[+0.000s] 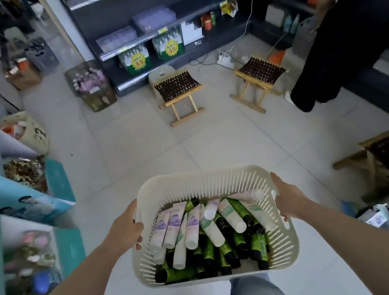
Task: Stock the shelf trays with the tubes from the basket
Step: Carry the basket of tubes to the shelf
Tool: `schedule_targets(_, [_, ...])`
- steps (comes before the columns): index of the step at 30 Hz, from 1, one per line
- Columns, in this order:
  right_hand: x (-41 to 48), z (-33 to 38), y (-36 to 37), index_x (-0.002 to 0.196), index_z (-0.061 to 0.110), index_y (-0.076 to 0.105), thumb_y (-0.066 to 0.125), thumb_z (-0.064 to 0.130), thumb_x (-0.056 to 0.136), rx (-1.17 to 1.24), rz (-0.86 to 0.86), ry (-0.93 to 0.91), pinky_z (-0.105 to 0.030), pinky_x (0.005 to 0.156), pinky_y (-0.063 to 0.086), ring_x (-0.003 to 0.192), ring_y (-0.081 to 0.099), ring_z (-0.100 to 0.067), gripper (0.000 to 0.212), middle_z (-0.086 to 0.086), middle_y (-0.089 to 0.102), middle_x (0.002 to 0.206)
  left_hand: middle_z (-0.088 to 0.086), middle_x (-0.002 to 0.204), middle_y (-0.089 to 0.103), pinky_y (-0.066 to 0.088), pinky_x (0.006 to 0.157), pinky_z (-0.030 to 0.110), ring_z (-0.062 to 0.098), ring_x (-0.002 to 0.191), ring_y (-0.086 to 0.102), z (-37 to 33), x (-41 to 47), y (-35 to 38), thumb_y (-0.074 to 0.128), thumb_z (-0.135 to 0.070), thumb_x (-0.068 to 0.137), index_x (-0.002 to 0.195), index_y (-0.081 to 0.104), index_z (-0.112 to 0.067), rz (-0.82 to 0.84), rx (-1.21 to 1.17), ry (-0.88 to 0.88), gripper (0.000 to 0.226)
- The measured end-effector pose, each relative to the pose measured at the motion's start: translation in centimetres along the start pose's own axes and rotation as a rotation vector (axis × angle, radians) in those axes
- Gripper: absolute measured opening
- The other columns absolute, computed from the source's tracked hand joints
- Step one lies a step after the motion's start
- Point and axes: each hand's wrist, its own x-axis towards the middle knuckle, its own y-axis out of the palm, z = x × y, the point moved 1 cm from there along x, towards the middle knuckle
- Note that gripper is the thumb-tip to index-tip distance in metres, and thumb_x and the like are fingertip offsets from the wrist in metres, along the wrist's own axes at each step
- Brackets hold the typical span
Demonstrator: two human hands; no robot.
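Pale floor tiles [212, 139] fill the middle of a small shop, with dark shelving [148, 41] across the far wall, blurred stocked shelves [11, 223] close on the left, three folding stools, the nearest far one at [178, 92], and another person's dark trousers [340, 51] at the right edge. Held out over the floor at about waist level is the cream slotted basket [206, 183], well short of any shelf, so stocking has not yet begun. Its load looks moderate: many small tubes, light singly but weighty together, and the thin plastic walls will probably flex, so a hold on both short ends at the rim seems sound. Both forearms reach forward, roughly parallel, wrists level. The left hand [127, 228] is closed on the basket's left rim, thumb over the top and fingers curled under the edge; the right hand [289, 200] grips the right rim by the handle slot in the same way. Inside, white tubes [209, 227] with lilac or green print lie loosely across green tubes with black caps [239, 243]. They look smooth and slightly squashy, likely to slide against each other if the basket tips; each is best pinched mid-body or near the cap.
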Motion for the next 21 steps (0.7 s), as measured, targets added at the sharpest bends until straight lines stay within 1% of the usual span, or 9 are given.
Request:
schedule_targets(2, [3.1, 0.6, -2.4, 0.149, 0.037, -0.002, 0.031, -0.005, 0.082, -0.010, 0.001, -0.012, -0.042, 0.057, 0.058, 0.060, 0.065, -0.026, 0.086, -0.014, 0.062, 0.089, 0.009, 0.088, 0.060, 0.055, 0.051, 0.030, 0.023, 0.061, 0.066, -2.4, 2.6, -0.1, 0.045, 0.000, 0.085, 0.146, 0.024, -0.032, 0.002, -0.009, -0.013, 0.072])
schedule_targets(4, [6.0, 1.1, -4.8, 0.149, 0.038, -0.003, 0.030, -0.006, 0.081, -0.009, 0.012, -0.004, -0.042, 0.059, 0.058, 0.060, 0.064, -0.027, 0.087, -0.015, 0.063, 0.093, 0.009, 0.089, 0.061, 0.055, 0.054, 0.029, 0.022, 0.061, 0.066, -5.0, 5.2, -0.5, 0.045, -0.001, 0.085, 0.146, 0.023, -0.032, 0.002, 0.012, -0.013, 0.072])
schedule_targets(9, [12.8, 3.6, -10.7, 0.149, 0.032, -0.006, 0.031, -0.006, 0.083, -0.079, -0.011, -0.025, -0.040, 0.063, 0.058, 0.065, 0.064, -0.027, 0.085, -0.013, 0.062, 0.084, 0.010, 0.083, 0.062, 0.054, 0.051, 0.029, 0.022, 0.061, 0.065, -10.5, 11.0, -1.6, 0.044, -0.001, 0.086, 0.147, 0.019, -0.036, -0.020, -0.040, -0.006, 0.075])
schedule_targets(12, [15.8, 5.6, -13.4, 0.150, 0.029, -0.008, 0.032, -0.006, 0.084, -0.135, -0.005, -0.023, -0.035, 0.060, 0.054, 0.060, 0.057, -0.022, 0.084, -0.010, 0.058, 0.079, 0.011, 0.087, 0.063, 0.053, 0.049, 0.026, 0.023, 0.063, 0.066, -12.6, 13.8, -2.5, 0.043, -0.002, 0.087, 0.148, 0.013, -0.040, -0.012, -0.067, -0.009, 0.078])
schedule_targets(14, [19.3, 7.8, -15.2, 0.150, 0.029, -0.008, 0.031, -0.005, 0.084, -0.145, -0.016, -0.019, -0.035, 0.059, 0.053, 0.062, 0.059, -0.022, 0.084, -0.009, 0.058, 0.079, 0.010, 0.088, 0.064, 0.054, 0.050, 0.025, 0.022, 0.063, 0.067, -14.1, 17.4, -4.1, 0.043, -0.003, 0.087, 0.148, 0.011, -0.040, -0.010, -0.076, -0.019, 0.078])
schedule_targets(16, [20.8, 9.2, -16.2, 0.150, 0.029, -0.007, 0.031, -0.004, 0.083, -0.162, -0.005, -0.027, -0.036, 0.060, 0.055, 0.065, 0.062, -0.024, 0.083, -0.009, 0.060, 0.080, 0.011, 0.087, 0.064, 0.054, 0.050, 0.026, 0.022, 0.061, 0.067, -15.0, 19.3, -5.2, 0.043, -0.003, 0.086, 0.148, 0.012, -0.039, -0.009, -0.050, -0.015, 0.078])
schedule_targets(19, [25.4, 12.2, -16.8, 0.149, 0.034, -0.005, 0.028, -0.003, 0.082, -0.111, -0.012, -0.004, -0.041, 0.061, 0.057, 0.067, 0.066, -0.028, 0.084, -0.012, 0.062, 0.087, 0.012, 0.084, 0.063, 0.055, 0.052, 0.030, 0.022, 0.061, 0.067, -15.9, 25.3, -7.9, 0.042, -0.003, 0.086, 0.150, 0.013, -0.035, 0.003, -0.057, -0.033, 0.077])
schedule_targets(21, [27.8, 14.2, -17.2, 0.149, 0.037, -0.005, 0.027, -0.002, 0.082, -0.058, -0.013, 0.018, -0.043, 0.062, 0.059, 0.065, 0.066, -0.027, 0.084, -0.012, 0.062, 0.091, 0.011, 0.083, 0.061, 0.056, 0.053, 0.031, 0.022, 0.061, 0.066, -16.8, 28.8, -9.9, 0.042, -0.003, 0.087, 0.150, 0.012, -0.033, 0.017, -0.042, -0.034, 0.076])
